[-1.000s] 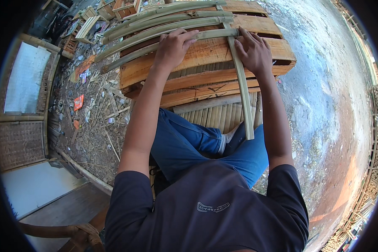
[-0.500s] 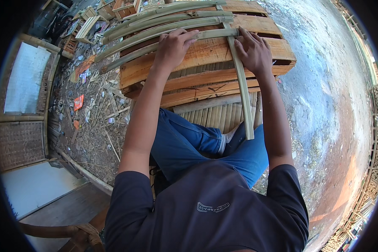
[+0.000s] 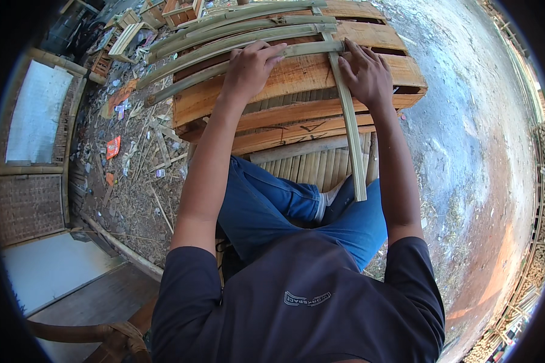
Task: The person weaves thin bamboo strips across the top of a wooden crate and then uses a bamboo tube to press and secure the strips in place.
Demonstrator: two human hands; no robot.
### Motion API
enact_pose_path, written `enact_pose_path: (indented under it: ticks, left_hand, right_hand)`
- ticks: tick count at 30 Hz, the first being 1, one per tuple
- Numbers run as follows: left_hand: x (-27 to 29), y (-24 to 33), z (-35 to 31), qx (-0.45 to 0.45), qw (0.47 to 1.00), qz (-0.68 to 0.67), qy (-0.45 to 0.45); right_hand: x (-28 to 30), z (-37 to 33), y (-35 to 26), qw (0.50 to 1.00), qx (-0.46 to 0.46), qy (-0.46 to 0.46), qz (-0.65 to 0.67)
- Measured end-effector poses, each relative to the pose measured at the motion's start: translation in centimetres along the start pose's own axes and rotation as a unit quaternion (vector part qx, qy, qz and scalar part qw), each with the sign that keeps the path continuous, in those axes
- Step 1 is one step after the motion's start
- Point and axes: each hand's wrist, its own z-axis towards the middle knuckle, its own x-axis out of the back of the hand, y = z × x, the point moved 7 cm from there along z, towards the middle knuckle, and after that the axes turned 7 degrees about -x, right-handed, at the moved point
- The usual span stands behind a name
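Note:
My left hand (image 3: 251, 68) is closed round the nearest of several long bamboo slats, with the fingers pressed together at its upper side. That slat (image 3: 312, 48) runs left to right over a wooden crate (image 3: 278, 77). At the slat's right end, my right hand (image 3: 367, 72) holds it with bent fingers, where it lies over a crosswise bamboo slat (image 3: 352, 142). The crosswise slat reaches back under the others and sticks out over the crate's near edge toward my lap. Farther off, more bamboo slats (image 3: 248, 37) lie side by side across the same piece.
I sit with bent legs on a bamboo-slat surface (image 3: 303, 170) at the crate. On the left, littered ground (image 3: 136, 157) holds scraps and a red wrapper (image 3: 113, 147). Small wooden crates (image 3: 130, 41) stand at the back left. Bare ground (image 3: 454, 145) stretches along the right.

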Motion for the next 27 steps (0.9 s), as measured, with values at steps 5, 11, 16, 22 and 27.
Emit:
enact_pose_path:
  ticks: [5,11,16,22,27]
  left_hand:
    - [0.01,-0.04,-0.05,0.001,1.000,0.001,0.000]
    - [0.05,0.05,0.00,-0.002,1.000,0.004,0.001]
    - [-0.02,-0.10,0.01,0.004,1.000,-0.007,0.000]
    - [-0.14,-0.30,-0.16,0.010,1.000,-0.009,-0.002]
    - [-0.59,-0.43,-0.05,0.017,1.000,-0.008,-0.012]
  right_hand:
    - [0.18,-0.03,-0.16,1.000,-0.003,0.002,0.001]
    - [0.37,-0.04,-0.18,1.000,0.001,0.009,0.006]
    - [0.38,-0.07,-0.28,1.000,0.002,0.004,0.003]
    - [0.38,-0.08,-0.34,1.000,0.000,0.001,0.002]
    - [0.42,-0.14,-0.05,1.000,0.006,0.006,0.006]
